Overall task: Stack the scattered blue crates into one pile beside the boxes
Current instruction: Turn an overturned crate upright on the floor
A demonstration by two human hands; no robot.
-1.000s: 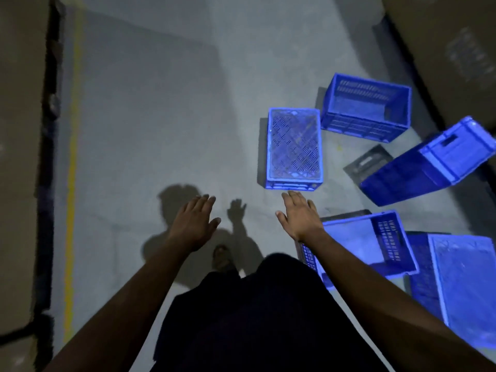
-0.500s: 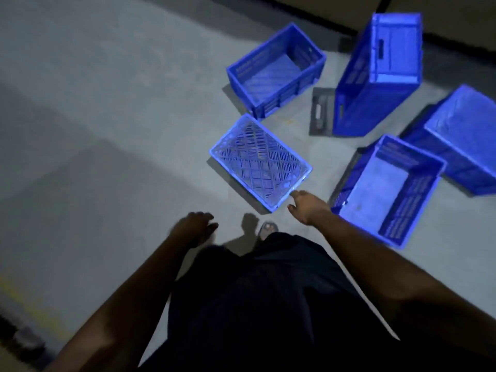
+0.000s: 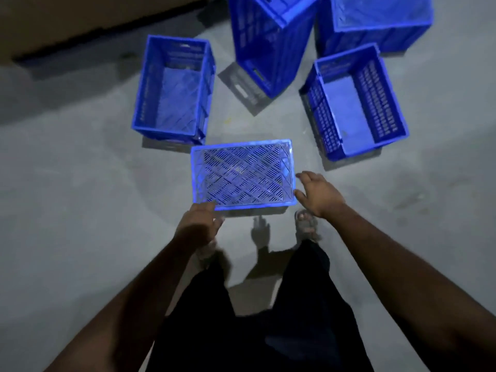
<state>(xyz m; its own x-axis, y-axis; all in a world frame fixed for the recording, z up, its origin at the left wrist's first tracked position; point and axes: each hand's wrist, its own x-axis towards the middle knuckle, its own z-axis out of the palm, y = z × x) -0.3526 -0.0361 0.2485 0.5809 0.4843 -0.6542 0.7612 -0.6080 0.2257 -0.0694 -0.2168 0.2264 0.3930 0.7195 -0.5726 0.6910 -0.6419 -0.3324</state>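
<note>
Grey concrete floor fills most of the view, with darker mottled patches toward 3 o'clock. A brown cardboard surface occupies the 10 to 11 o'clock corner, its lower edge casting a dark shadow band on the floor. A small yellow mark lies on the floor just above centre. Dark trousers fill the 6 o'clock area. One sandalled foot stands just right of centre.
</note>
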